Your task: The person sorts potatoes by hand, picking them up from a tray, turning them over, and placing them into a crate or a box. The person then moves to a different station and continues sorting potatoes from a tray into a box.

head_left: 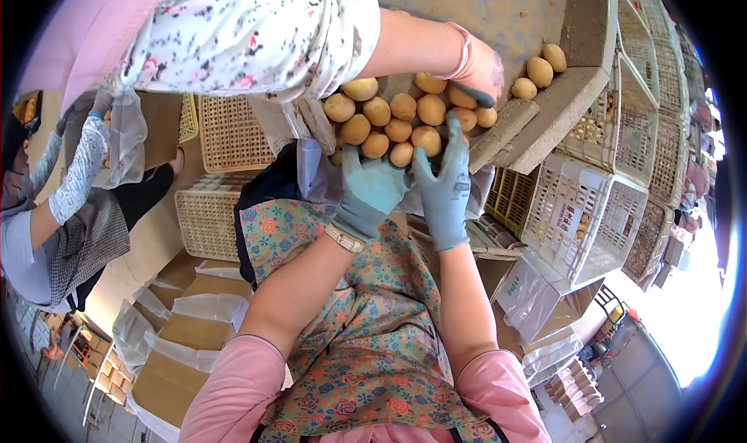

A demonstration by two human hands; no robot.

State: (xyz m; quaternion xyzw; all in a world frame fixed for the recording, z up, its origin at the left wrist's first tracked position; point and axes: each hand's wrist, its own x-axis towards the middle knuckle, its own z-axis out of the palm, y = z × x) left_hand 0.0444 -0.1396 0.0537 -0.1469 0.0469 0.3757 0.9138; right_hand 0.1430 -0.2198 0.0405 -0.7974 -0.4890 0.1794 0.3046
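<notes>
A cluster of round, yellow-brown, potato-like produce (401,107) lies at the lower end of a dusty sorting chute. I wear thin blue-grey gloves. My left hand (372,190) rests against the near edge of the cluster, fingers apart and partly hidden by the produce. Beside it my right hand (445,182) has its fingers spread, index finger stretched up along the pieces and thumb near a front one. Neither hand has a piece enclosed. A co-worker's gloved hand (480,73) reaches across from the left and touches pieces at the cluster's far right.
Several pieces (539,72) sit by the chute's wooden side board (545,120). Stacked plastic crates (580,217) stand on the right, more crates (233,132) on the left. Lined cardboard boxes (179,326) lie lower left. Another person (70,202) works at far left.
</notes>
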